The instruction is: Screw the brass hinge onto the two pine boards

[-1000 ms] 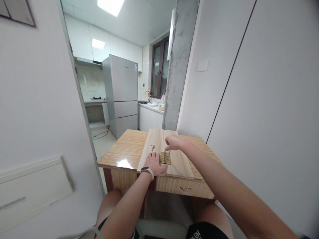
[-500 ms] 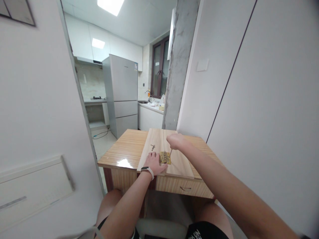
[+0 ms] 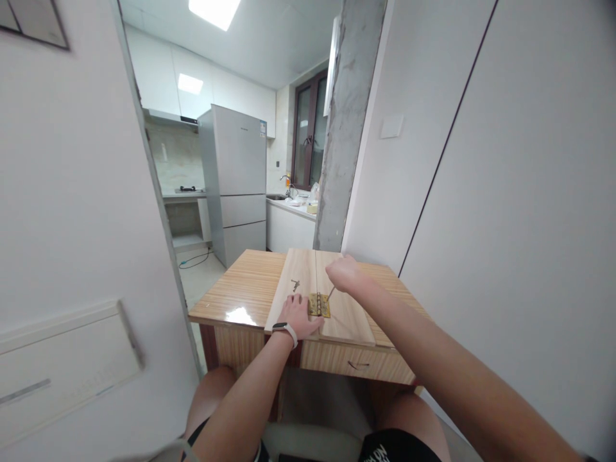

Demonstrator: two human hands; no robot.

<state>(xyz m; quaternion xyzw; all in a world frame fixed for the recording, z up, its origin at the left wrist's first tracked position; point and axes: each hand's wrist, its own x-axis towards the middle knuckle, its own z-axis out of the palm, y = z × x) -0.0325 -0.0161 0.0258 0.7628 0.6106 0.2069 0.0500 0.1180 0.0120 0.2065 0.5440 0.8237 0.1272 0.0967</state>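
Two pale wooden boards (image 3: 346, 324) lie side by side on a small desk, with a brass hinge (image 3: 318, 305) across their seam. My left hand (image 3: 296, 316) is spread flat on the left board, its thumb reaching over the seam just below the hinge. In my right fist (image 3: 342, 273) is a screwdriver (image 3: 331, 293); its handle is hidden by the fingers, and the thin shaft slants down to the hinge's right leaf. A few small screws (image 3: 295, 285) lie in a loose pile on the left board, beyond my left fingers.
The desk (image 3: 240, 282) has a drawer with a handle (image 3: 359, 366) at its front, above my knees. White walls stand close at left and right. Beyond the doorway are a grey refrigerator (image 3: 243, 154) and a sink counter (image 3: 291, 221).
My right fist has shifted slightly right, and the screwdriver leans more than before, its tip still at the hinge's right leaf. My left hand stays in place.
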